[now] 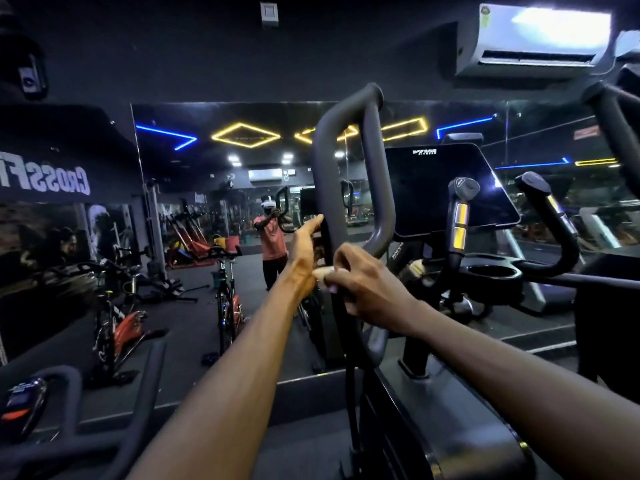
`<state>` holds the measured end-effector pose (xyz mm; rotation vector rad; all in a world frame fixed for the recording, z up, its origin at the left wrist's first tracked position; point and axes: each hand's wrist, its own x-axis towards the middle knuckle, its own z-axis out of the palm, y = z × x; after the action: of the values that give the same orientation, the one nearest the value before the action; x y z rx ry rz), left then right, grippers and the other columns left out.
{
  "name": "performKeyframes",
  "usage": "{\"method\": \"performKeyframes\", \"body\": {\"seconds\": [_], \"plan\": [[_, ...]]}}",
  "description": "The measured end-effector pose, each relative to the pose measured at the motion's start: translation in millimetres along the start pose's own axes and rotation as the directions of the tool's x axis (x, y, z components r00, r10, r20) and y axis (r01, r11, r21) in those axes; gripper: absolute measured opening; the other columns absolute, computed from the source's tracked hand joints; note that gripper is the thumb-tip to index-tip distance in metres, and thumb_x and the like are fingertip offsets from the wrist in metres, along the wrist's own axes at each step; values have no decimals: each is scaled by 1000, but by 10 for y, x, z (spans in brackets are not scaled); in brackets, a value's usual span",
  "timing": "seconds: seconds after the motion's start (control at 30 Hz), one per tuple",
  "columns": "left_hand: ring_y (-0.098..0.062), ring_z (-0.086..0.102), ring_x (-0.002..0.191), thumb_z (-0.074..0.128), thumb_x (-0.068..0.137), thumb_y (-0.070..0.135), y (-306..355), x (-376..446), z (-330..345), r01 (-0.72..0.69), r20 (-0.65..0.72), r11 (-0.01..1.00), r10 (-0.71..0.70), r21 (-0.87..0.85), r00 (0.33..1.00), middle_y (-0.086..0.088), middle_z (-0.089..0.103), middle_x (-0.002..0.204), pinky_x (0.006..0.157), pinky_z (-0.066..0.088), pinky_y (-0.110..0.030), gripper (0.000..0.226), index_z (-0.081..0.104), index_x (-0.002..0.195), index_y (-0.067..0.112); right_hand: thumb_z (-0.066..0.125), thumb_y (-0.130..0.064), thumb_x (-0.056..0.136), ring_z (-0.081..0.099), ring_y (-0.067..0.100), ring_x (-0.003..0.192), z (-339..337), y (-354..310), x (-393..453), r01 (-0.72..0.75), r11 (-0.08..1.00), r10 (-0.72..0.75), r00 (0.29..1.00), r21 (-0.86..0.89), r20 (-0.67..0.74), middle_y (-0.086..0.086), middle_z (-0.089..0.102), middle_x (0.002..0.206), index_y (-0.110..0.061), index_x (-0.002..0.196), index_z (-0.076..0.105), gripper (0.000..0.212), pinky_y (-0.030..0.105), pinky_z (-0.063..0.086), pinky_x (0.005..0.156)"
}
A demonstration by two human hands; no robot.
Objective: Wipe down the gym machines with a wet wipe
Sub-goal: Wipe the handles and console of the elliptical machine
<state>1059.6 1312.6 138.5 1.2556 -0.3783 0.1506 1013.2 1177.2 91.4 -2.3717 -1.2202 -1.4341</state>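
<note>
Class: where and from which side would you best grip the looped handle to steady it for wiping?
Probably the straight lower stretch of the handle, from the near side. That bar is slim enough to wrap, where the right hand is with the wipe; the left hand touches higher.

I see my left hand against the looped machine handle, fingers extended. My right hand grips the handle lower, a pale wet wipe pinched under its fingers. Mirror behind.
</note>
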Motion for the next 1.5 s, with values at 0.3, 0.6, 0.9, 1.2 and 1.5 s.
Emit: {"method": "performKeyframes", "body": {"seconds": [0.3,0.6,0.9,1.2,1.5], "plan": [[-14,67,65,42,99,56,-306,-140,88,-3,-49,1000,4,25,999,-2,72,82,59,55,-26,49,71,85,19,66,-5,79,50,24,69,44,-102,-279,10,995,-4,998,-97,69,14,50,91,-9,98,67,19,33,47,50],[-6,66,92,26,103,56,-390,-245,236,-106,-123,982,126,157,984,9,68,96,82,49,-15,50,65,95,26,51,-12,86,45,19,64,119,-183,-561,-34,999,34,994,1,103,11,43,93,-11,97,70,22,28,38,44],[-20,55,125,26,101,60,-565,-242,198,-105,-141,982,128,157,982,-6,60,135,112,40,-35,70,56,135,5,62,-3,81,50,24,70,453,-219,-1063,-216,968,224,974,126,-48,11,44,91,-11,88,71,14,35,48,52],[-7,58,81,32,103,53,-611,-236,203,-131,-175,985,149,109,973,8,60,84,81,46,-25,43,58,80,27,57,5,76,45,9,66,764,-454,-1375,-570,741,645,752,355,-137,-1,42,83,-18,78,68,26,22,40,57],[-9,58,76,34,102,56,-616,-249,173,-126,-161,987,141,102,977,6,59,81,75,47,-30,46,59,76,27,55,8,85,54,1,73,799,-623,-1202,-748,411,897,433,521,-86,9,50,89,-20,110,74,43,6,43,64]]}}
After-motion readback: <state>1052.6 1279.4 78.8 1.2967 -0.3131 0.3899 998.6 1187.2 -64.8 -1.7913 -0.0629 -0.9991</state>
